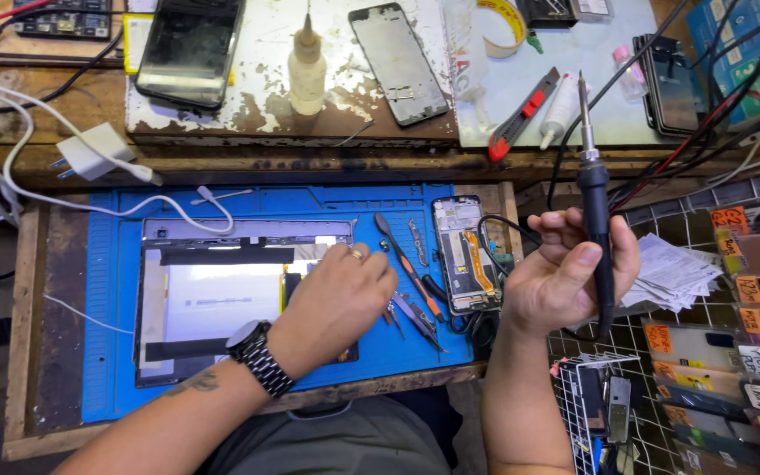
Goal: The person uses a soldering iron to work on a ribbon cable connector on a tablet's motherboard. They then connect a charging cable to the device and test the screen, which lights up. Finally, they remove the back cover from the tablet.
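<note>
Head view: blue mat on worn wooden bench (cluttered shelf behind).

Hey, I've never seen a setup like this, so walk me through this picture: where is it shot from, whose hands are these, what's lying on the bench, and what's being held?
There is one picture, taken by a camera worn on a person's head, looking down at their own two bare hands over a repair bench. The left hand, with a wristwatch, rests palm down on an opened tablet that lies on a blue work mat. The right hand grips a soldering iron, tip pointing up, clear of the bench. Between the hands lie an opened phone, small screwdrivers and tweezers. Farther back sit a dark phone, a bare phone frame, a small squeeze bottle, a red utility knife and a white charger plug.
</note>
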